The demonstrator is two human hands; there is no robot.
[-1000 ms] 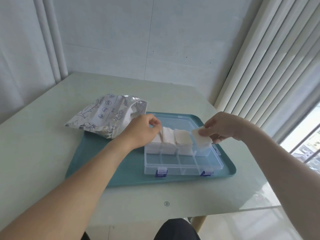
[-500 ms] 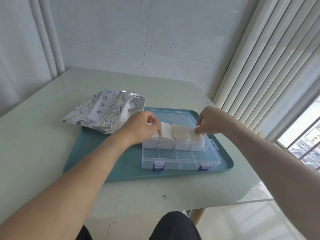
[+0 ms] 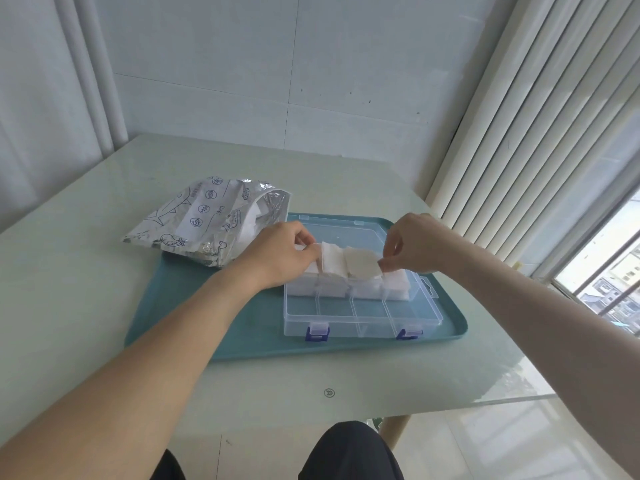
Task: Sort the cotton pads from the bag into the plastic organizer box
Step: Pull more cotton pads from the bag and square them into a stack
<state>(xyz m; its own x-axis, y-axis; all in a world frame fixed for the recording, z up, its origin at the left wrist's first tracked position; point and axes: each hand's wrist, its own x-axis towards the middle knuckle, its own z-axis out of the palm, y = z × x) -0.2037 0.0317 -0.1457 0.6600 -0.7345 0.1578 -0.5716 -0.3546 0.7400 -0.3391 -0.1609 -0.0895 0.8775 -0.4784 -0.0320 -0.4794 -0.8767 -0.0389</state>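
I see the cotton pads (image 3: 349, 268) stacked in the far row of the plastic organizer box (image 3: 363, 315), whose long axis runs left to right; the near compartments hold nothing. My right hand (image 3: 412, 244) pinches one pad by its right edge above the third stack. My left hand (image 3: 280, 254) curls its fingers onto the leftmost stack. The box sits on a teal tray (image 3: 173, 317), lid (image 3: 346, 230) open toward the far side. The foil bag (image 3: 207, 230) lies at the tray's far-left corner on the worktop (image 3: 69, 271), mouth pointing right.
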